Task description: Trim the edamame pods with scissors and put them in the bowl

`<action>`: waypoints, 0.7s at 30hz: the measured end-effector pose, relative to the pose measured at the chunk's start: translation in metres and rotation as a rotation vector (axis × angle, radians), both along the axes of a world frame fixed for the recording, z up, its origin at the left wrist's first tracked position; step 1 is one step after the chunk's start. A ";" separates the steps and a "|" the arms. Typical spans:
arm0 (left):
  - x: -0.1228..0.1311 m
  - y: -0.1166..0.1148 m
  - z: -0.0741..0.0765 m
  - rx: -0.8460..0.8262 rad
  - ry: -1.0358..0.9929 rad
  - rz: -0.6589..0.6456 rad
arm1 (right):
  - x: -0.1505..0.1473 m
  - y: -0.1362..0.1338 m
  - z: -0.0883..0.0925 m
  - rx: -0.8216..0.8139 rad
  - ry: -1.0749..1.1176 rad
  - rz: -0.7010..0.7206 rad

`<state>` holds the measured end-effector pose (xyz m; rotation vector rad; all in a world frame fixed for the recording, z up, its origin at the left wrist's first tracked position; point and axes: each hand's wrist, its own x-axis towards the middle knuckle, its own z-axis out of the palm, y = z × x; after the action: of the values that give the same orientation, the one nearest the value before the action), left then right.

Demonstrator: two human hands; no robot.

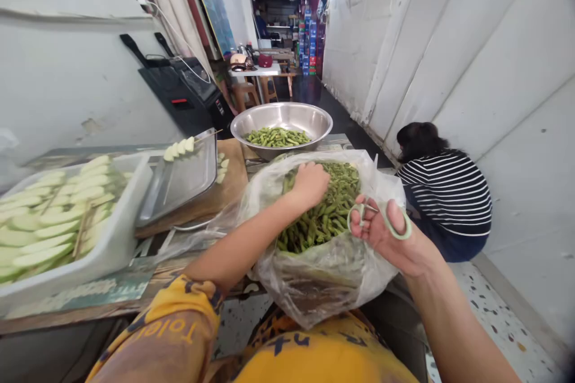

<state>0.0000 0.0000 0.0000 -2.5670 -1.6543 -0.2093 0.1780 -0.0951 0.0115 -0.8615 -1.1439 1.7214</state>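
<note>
A clear plastic bag full of green bean pods rests at the table's near edge, in front of my lap. My left hand reaches down into the bag, fingers curled among the pods. My right hand hovers at the bag's right rim, closed on a pair of green-handled scissors with the thumb through a loop. Beyond the bag stands a steel bowl holding a small layer of pods.
A white tub of skewered pale vegetable slices sits at left, beside a steel tray on a wooden board. A person in a striped shirt crouches at right by the wall. A narrow passage runs back to tables and stools.
</note>
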 end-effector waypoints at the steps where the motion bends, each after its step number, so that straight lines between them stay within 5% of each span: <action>1: 0.000 0.002 -0.001 -0.008 -0.023 -0.003 | 0.002 -0.001 -0.001 -0.006 -0.022 0.023; 10: -0.027 -0.012 0.012 -0.293 -0.803 -0.059 | -0.004 0.005 0.000 -0.050 -0.473 0.083; 21: -0.025 -0.019 0.012 -0.503 -0.832 -0.206 | -0.011 0.009 0.004 -0.046 -0.501 0.104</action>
<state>-0.0249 -0.0192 0.0118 -3.3034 -1.8160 -1.1473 0.1667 -0.0863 0.0160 -1.3307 -1.4995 1.6656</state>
